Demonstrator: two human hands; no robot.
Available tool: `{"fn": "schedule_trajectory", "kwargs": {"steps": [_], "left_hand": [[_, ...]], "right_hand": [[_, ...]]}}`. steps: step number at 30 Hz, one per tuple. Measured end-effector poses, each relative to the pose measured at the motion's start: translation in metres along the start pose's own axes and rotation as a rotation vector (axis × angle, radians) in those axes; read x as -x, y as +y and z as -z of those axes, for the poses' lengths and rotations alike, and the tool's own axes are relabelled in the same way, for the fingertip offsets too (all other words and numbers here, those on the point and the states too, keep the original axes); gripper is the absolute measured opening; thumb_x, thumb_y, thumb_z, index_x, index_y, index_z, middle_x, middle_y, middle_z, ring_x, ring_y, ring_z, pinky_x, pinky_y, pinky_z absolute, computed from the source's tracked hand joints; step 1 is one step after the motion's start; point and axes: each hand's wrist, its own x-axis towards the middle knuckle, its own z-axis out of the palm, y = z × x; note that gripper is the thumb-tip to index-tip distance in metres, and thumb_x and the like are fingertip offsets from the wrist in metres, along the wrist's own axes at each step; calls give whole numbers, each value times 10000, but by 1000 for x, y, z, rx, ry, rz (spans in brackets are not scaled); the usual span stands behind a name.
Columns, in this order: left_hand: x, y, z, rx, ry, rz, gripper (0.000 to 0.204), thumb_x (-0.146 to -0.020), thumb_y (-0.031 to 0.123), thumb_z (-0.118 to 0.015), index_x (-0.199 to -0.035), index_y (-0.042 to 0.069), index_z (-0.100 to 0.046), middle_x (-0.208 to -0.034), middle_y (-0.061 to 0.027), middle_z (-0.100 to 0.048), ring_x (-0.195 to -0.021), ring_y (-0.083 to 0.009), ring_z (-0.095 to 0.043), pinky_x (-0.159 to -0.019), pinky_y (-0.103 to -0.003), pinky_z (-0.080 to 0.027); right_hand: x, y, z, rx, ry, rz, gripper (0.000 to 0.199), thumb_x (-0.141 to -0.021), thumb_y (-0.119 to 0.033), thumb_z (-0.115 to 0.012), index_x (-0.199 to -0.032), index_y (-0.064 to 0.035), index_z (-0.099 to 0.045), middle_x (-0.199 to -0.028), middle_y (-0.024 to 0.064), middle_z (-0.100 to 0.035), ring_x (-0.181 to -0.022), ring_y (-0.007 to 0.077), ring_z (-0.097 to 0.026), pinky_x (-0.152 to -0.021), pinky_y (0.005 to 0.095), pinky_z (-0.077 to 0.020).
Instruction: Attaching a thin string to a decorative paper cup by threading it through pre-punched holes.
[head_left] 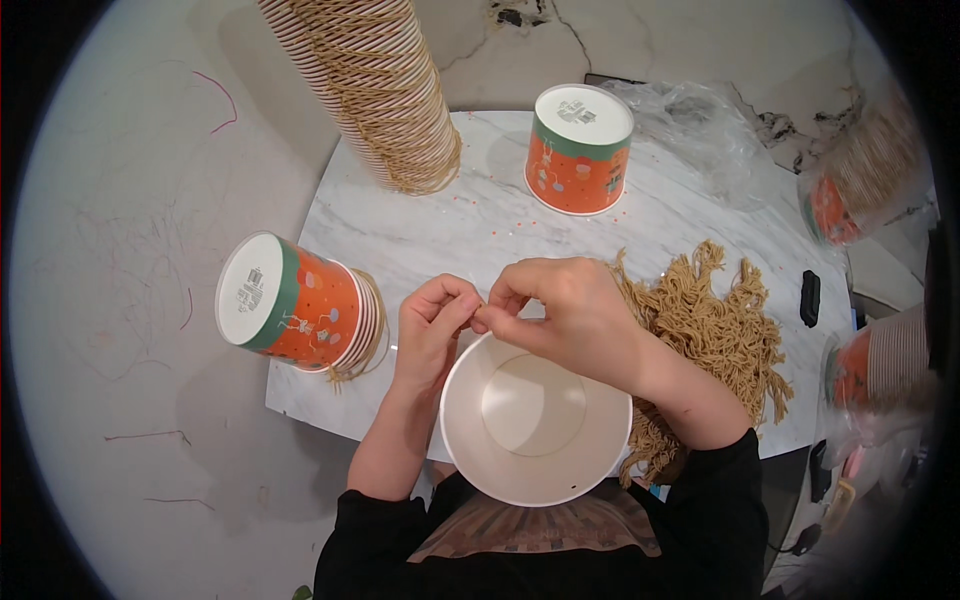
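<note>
A white marble-patterned table (420, 240) stands on a pale scuffed floor. At its near edge, an open white paper cup (535, 420) sits upright with its mouth facing up. Both hands meet over the cup's far rim: the left hand (432, 325) and the right hand (560, 315) each pinch closed on something small at the rim, too fine to identify. To the right of the cup lies a heap of tan cords (715, 335). Left of the cup, 1 short stack of orange cups (300, 315) lies on its side. Beyond the cup stand 1 inverted orange cup (580, 150) and a tall leaning stack (375, 85).
</note>
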Motion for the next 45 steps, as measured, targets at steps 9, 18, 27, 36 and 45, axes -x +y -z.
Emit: {"fn": "schedule_trajectory", "kwargs": {"steps": [9, 18, 27, 36, 45], "left_hand": [[-1, 2, -1, -24, 33, 9, 67, -976, 59, -634, -936, 5, -636, -826, -52, -674, -735, -91, -613, -705, -244, -507], [-4, -2, 1, -25, 89, 20, 62, -982, 58, -630, -945, 10, -638, -813, -53, -673, -702, -91, -614, -668, -229, -504], [-4, 5, 1, 8, 80, 14, 76, -974, 68, -625, -966, -1, -658, -847, -98, -706, -698, -109, -648, -674, -235, -530], [-1, 9, -3, 37, -31, 48, 106, -900, -5, -691, -996, -21, -649, -922, -103, -721, -779, -115, -684, -733, -241, -561], [-2, 7, 4, 38, -35, 114, 175, -851, -51, -725, -1000, -7, -642, -900, -72, -702, -796, -103, -672, -737, -228, -552]], "right_hand": [[0, 2, -2, 5, -15, 12, 174, -830, -167, -784, -811, -35, -673, -737, 93, -684, -641, 253, -677, -577, 344, -526], [0, -2, 0, -32, -54, 96, 71, -810, -120, -696, -804, -76, -641, -803, 86, -684, -700, 288, -682, -604, 387, -530], [-1, 9, 2, -251, -151, -35, 78, -833, -56, -685, -839, -11, -622, -805, 82, -652, -722, 161, -639, -639, 315, -517], [-6, 1, 11, -296, -197, -256, 116, -841, -93, -664, -860, 8, -610, -736, 45, -617, -664, 91, -572, -594, 268, -472], [-5, 3, 12, -268, -190, -219, 120, -834, -101, -659, -842, 7, -607, -718, 49, -613, -650, 105, -564, -593, 280, -475]]}}
